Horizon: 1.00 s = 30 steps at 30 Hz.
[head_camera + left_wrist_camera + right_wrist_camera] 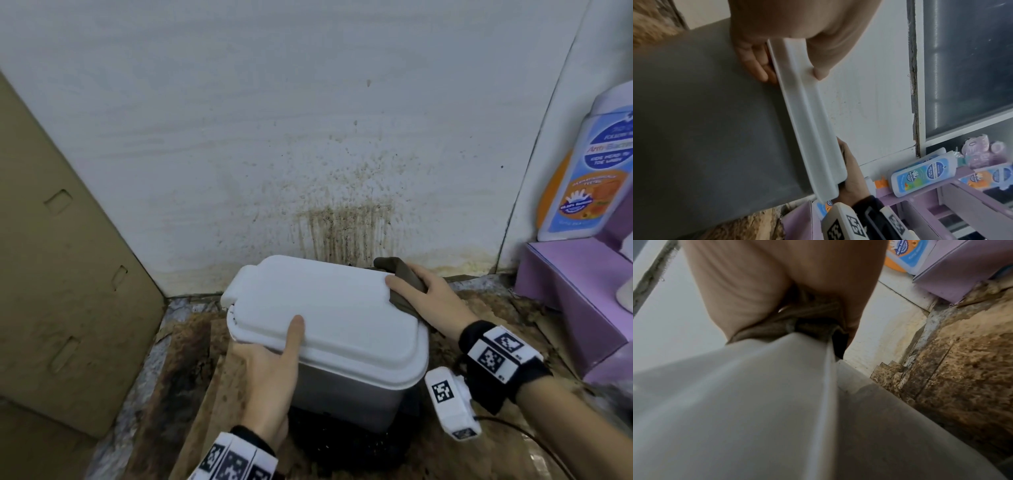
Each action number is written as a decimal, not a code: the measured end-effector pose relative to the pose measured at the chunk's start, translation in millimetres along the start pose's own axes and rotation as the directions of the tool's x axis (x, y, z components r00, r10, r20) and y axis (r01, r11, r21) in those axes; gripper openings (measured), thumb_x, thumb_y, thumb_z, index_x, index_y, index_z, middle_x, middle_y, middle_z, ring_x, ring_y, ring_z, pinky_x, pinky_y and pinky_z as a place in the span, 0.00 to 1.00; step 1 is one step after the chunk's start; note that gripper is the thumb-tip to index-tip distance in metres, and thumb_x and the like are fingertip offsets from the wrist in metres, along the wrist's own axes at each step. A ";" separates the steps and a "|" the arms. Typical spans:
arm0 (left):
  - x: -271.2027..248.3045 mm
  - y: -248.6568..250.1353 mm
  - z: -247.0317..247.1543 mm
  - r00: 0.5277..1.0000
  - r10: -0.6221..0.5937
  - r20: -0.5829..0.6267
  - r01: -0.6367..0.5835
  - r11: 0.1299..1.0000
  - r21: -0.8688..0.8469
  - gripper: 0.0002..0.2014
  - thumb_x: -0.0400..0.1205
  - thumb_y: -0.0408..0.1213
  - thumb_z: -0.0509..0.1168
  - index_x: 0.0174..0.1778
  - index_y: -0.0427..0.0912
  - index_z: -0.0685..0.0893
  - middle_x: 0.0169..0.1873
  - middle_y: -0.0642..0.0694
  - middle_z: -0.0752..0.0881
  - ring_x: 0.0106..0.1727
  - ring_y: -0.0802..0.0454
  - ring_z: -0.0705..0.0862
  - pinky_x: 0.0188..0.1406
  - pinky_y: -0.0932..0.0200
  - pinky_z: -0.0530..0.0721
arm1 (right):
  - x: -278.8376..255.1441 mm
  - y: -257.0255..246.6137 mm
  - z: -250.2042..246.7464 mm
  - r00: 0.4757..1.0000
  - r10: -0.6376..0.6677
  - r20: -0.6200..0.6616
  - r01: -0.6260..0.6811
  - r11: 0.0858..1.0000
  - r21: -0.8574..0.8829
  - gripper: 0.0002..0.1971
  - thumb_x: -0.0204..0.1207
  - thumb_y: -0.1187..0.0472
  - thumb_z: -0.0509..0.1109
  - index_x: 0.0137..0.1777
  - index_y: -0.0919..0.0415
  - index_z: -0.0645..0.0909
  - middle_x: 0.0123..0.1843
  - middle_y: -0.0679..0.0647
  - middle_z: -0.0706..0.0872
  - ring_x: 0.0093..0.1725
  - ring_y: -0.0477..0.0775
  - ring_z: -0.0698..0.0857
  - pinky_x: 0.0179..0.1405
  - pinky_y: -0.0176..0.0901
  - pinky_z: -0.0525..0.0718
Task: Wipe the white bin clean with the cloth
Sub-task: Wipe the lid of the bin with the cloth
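Note:
The white bin [329, 308] stands on the dirty floor against the stained wall, its lid closed. My left hand [274, 373] grips the near left lid edge, thumb on top and fingers [756, 65] under the rim [807, 129]. My right hand [424, 294] holds a dark brown cloth [404, 277] against the lid's far right edge, thumb on the lid. In the right wrist view the cloth [807, 321] is bunched between the hand and the lid edge [777, 386].
A cardboard sheet [61, 274] leans at the left. A purple box [582, 301] and a soap bottle [589, 171] stand at the right. The wall [342, 226] behind the bin is streaked brown. The floor [191, 394] is stained and littered.

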<state>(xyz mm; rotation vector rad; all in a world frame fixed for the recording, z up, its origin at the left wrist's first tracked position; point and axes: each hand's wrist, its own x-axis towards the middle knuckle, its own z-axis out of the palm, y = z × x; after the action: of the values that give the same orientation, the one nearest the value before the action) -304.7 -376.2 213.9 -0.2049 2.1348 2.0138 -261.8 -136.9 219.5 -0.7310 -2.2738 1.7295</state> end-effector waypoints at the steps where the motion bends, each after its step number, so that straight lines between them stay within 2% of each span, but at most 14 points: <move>1: 0.5 0.1 0.0 1.000 0.011 -0.008 -0.012 1.000 -0.016 0.40 0.83 0.45 0.74 0.84 0.44 0.58 0.69 0.51 0.77 0.67 0.52 0.80 0.75 0.43 0.81 | -0.4 -0.2 0.4 1.000 -0.011 -0.002 0.011 1.000 0.005 0.20 0.81 0.45 0.71 0.72 0.44 0.78 0.61 0.46 0.88 0.56 0.47 0.89 0.54 0.46 0.87; 4: 3.7 -1.8 -4.1 0.997 0.081 -0.005 -0.081 0.995 -0.059 0.43 0.82 0.42 0.74 0.88 0.50 0.55 0.75 0.55 0.78 0.71 0.55 0.81 0.77 0.46 0.80 | -4.9 0.2 3.1 0.999 -0.031 -0.036 0.031 1.000 0.003 0.22 0.81 0.45 0.72 0.73 0.47 0.78 0.62 0.46 0.88 0.58 0.47 0.88 0.56 0.47 0.87; 7: 10.8 -3.9 -11.0 0.989 0.139 0.048 -0.135 0.987 -0.085 0.43 0.82 0.43 0.75 0.88 0.58 0.57 0.76 0.57 0.79 0.72 0.58 0.82 0.76 0.48 0.81 | -15.3 4.3 9.1 0.996 -0.034 -0.081 0.036 0.999 0.022 0.25 0.79 0.42 0.72 0.75 0.46 0.77 0.65 0.43 0.86 0.62 0.47 0.86 0.64 0.54 0.86; 11: 24.5 2.9 -19.3 0.983 0.141 0.121 -0.136 0.989 -0.050 0.38 0.80 0.49 0.75 0.84 0.54 0.64 0.72 0.57 0.81 0.69 0.56 0.83 0.70 0.49 0.83 | -39.7 12.0 22.9 0.966 -0.019 -0.256 0.026 0.999 0.022 0.30 0.79 0.40 0.71 0.80 0.46 0.72 0.69 0.43 0.80 0.68 0.49 0.78 0.70 0.53 0.78; 13: 37.5 7.8 -22.5 0.975 0.131 0.182 -0.136 0.991 0.015 0.37 0.79 0.53 0.75 0.82 0.55 0.68 0.69 0.57 0.83 0.67 0.55 0.85 0.69 0.47 0.85 | -54.3 16.7 32.7 0.941 -0.005 -0.338 0.012 1.000 0.017 0.31 0.77 0.36 0.69 0.79 0.40 0.71 0.70 0.45 0.78 0.73 0.52 0.75 0.72 0.59 0.76; 15: 50.5 11.9 -23.6 0.966 0.111 0.233 -0.128 0.990 0.062 0.39 0.75 0.59 0.77 0.81 0.54 0.71 0.69 0.54 0.85 0.67 0.53 0.86 0.69 0.44 0.86 | -67.6 16.3 42.3 0.928 0.010 -0.373 -0.011 1.000 0.001 0.31 0.79 0.37 0.68 0.81 0.41 0.68 0.73 0.49 0.76 0.78 0.57 0.70 0.76 0.62 0.73; 19: 67.6 9.8 -20.4 0.956 0.107 0.274 -0.148 0.980 0.135 0.45 0.67 0.70 0.77 0.78 0.54 0.75 0.66 0.54 0.87 0.64 0.54 0.88 0.67 0.44 0.86 | -81.1 10.2 49.3 0.935 0.022 -0.355 -0.029 0.999 -0.016 0.32 0.82 0.41 0.65 0.84 0.48 0.65 0.76 0.52 0.71 0.79 0.54 0.61 0.73 0.53 0.65; 23: 74.0 7.9 -16.0 0.952 0.074 0.297 -0.124 0.980 0.154 0.34 0.78 0.62 0.72 0.77 0.53 0.75 0.64 0.53 0.86 0.62 0.56 0.87 0.55 0.56 0.86 | -79.1 10.0 48.3 0.946 0.013 -0.324 -0.018 1.000 -0.013 0.31 0.84 0.42 0.63 0.85 0.47 0.64 0.76 0.52 0.71 0.78 0.51 0.60 0.72 0.51 0.63; 25: 73.9 8.1 -13.3 0.954 0.065 0.293 -0.112 0.983 0.147 0.29 0.81 0.59 0.71 0.76 0.54 0.75 0.64 0.54 0.86 0.62 0.58 0.86 0.52 0.59 0.84 | -76.3 9.1 48.9 0.951 0.010 -0.309 -0.013 1.000 -0.010 0.29 0.84 0.42 0.62 0.84 0.46 0.65 0.75 0.51 0.71 0.78 0.50 0.61 0.70 0.50 0.63; 27: 69.7 8.4 -10.0 0.959 0.065 0.275 -0.105 0.985 0.135 0.27 0.83 0.58 0.69 0.76 0.53 0.74 0.63 0.54 0.86 0.61 0.58 0.86 0.52 0.59 0.84 | -70.4 10.0 47.2 0.953 0.027 -0.301 -0.030 1.000 -0.005 0.28 0.84 0.42 0.62 0.83 0.45 0.66 0.72 0.50 0.71 0.78 0.51 0.62 0.69 0.50 0.63; 30: 58.3 6.5 -5.5 0.970 0.060 0.234 -0.094 0.986 0.137 0.27 0.84 0.58 0.67 0.75 0.49 0.74 0.59 0.49 0.86 0.59 0.53 0.87 0.54 0.54 0.87 | -56.5 11.5 41.3 0.968 0.044 -0.246 -0.053 0.998 -0.027 0.27 0.84 0.39 0.61 0.81 0.43 0.68 0.66 0.46 0.72 0.78 0.53 0.65 0.72 0.51 0.66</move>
<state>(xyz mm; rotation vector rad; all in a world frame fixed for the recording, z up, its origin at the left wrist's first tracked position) -363.1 -379.1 206.6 0.1297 2.1598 1.8078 -228.2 -197.4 204.2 -0.9572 -2.1376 1.5270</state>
